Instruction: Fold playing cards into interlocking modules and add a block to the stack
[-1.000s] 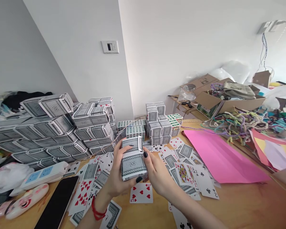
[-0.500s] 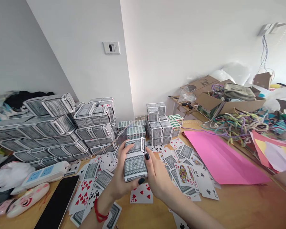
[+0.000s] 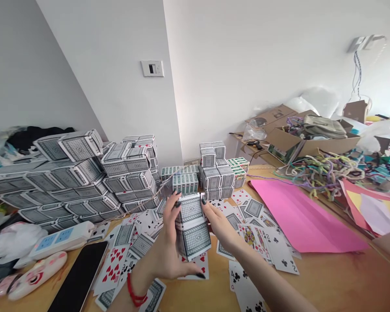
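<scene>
A grey-patterned card box is held upright above the table between both my hands. My left hand grips its left side, fingers up along the edge and thumb under the bottom. My right hand pinches the box's upper right corner at the open flap. Loose playing cards lie scattered on the wooden table below, with a five of hearts right under the box. A red string circles my left wrist.
Large stacks of identical grey card boxes fill the left; a smaller stack stands behind the hands. A phone and power strip lie front left. Pink paper, pipe cleaners and a cardboard box occupy the right.
The box has shifted slightly right and tilted, its face turned more to the right. My right hand moved up to the top corner; my left thumb slid under the bottom.
</scene>
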`<state>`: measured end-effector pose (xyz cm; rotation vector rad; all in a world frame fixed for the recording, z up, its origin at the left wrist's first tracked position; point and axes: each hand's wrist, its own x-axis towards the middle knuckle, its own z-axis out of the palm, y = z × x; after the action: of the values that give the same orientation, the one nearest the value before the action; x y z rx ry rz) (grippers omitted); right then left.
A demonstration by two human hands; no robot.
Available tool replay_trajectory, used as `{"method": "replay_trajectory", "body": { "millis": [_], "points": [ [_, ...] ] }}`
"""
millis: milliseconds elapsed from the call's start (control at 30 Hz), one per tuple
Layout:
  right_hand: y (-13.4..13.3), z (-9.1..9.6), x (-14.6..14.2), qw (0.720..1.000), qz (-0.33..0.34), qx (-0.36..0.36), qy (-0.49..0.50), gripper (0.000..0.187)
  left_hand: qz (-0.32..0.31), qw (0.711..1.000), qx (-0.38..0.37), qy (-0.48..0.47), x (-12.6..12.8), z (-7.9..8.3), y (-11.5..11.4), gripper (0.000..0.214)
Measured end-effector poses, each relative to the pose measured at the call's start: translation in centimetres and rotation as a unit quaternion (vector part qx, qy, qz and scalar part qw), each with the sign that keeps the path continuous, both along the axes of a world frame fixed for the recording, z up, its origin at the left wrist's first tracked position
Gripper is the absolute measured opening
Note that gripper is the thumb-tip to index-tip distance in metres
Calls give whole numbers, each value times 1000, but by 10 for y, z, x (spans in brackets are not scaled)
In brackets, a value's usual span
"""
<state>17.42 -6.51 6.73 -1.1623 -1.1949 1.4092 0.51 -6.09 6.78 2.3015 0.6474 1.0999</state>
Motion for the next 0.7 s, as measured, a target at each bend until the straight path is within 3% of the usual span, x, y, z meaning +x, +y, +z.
{"method": "replay_trajectory", "body": {
  "millis": [100, 200, 300, 400, 533, 700],
  "points": [
    [-1, -1, -3, 996, -26, 79, -17, 51, -37, 973, -171, -149, 2, 3, 1, 106],
    [-5, -1, -7, 986, -41, 153, -55, 55, -5, 932, -272, -238, 7, 8, 0, 77],
    [-9, -1, -9, 974, -38, 198, -105, 56, 46, 924, -295, -241, 9, 9, -1, 69],
    [-11, 0, -8, 965, -16, 225, -136, 54, 49, 902, -346, -254, 8, 6, 1, 68],
    [-11, 5, 0, 956, 29, 208, -203, 58, 66, 891, -377, -244, 5, 3, 6, 52],
    [-7, 10, 13, 944, 10, 196, -265, 56, 93, 886, -396, -221, 6, -2, 8, 41]
  ]
}}
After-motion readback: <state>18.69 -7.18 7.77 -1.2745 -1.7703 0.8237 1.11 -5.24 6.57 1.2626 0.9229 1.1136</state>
